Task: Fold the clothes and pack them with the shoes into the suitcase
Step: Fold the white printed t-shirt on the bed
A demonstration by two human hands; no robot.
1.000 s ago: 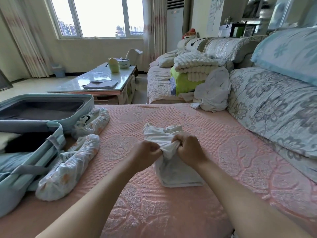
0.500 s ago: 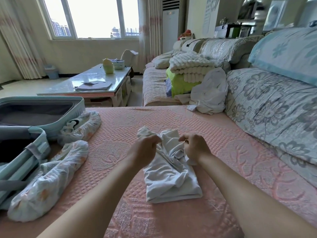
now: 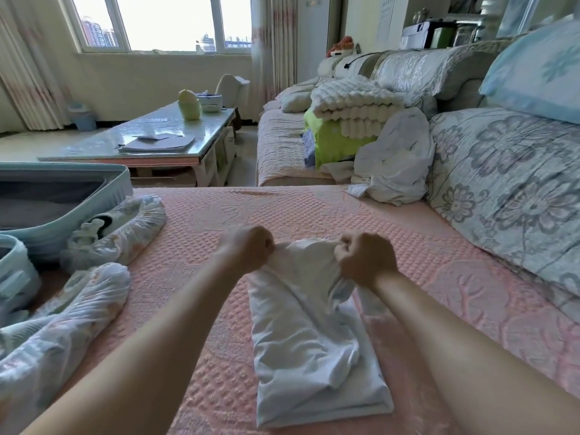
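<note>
A white garment (image 3: 310,350) lies partly folded on the pink quilted sofa seat (image 3: 439,277) in front of me. My left hand (image 3: 248,249) and my right hand (image 3: 365,259) are both clenched on its far edge, a hand's width apart, stretching the cloth between them. Two shoes in patterned covers lie at the left: one (image 3: 119,237) against the suitcase, one (image 3: 62,328) nearer me. The open light-blue suitcase (image 3: 94,202) sits at the left edge, its far half showing a grey lining.
A loose white garment (image 3: 395,164) and a stack of white and green blankets (image 3: 348,120) lie further along the sofa. Floral cushions (image 3: 508,183) line the right side. A glass coffee table (image 3: 157,139) with papers stands beyond the suitcase.
My hands have moved apart and forward, spreading the garment's far edge that they held bunched together before. The garment now lies longer towards me.
</note>
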